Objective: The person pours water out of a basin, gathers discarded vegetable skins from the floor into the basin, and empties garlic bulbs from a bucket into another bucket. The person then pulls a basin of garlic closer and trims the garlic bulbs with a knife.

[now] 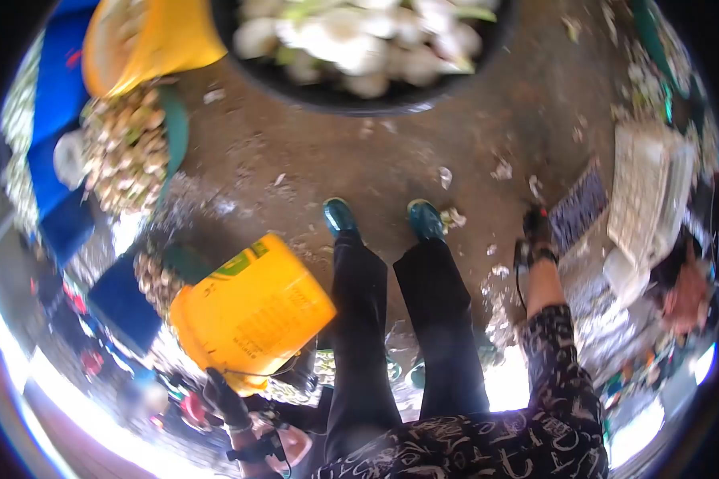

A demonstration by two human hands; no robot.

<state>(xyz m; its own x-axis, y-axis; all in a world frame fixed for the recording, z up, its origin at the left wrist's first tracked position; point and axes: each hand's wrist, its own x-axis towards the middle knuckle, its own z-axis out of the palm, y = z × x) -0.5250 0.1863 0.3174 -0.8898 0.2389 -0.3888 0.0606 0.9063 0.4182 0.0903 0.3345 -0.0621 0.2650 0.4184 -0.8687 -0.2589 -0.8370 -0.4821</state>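
Observation:
My left hand (225,399), dark-gloved, is at the lower left against the bottom edge of a tilted yellow bucket (252,307), closed on it. A thin wire handle hangs by the bucket's lower side. My right hand (538,227), also dark-gloved, hangs low at the right beside a dark purple rectangular panel (579,207). Its fingers are too dark to make out, and so is anything in them. A large black tub (359,105) of whitish pieces with green bits (359,40) stands ahead, at the top of the view.
Another yellow bucket (164,48) lies tipped at the upper left, above a green-rimmed container (176,132) of pale pieces. White crates (647,188) are at the right, with a person's hand (687,299) below. Scraps lie on the wet brown floor (295,160).

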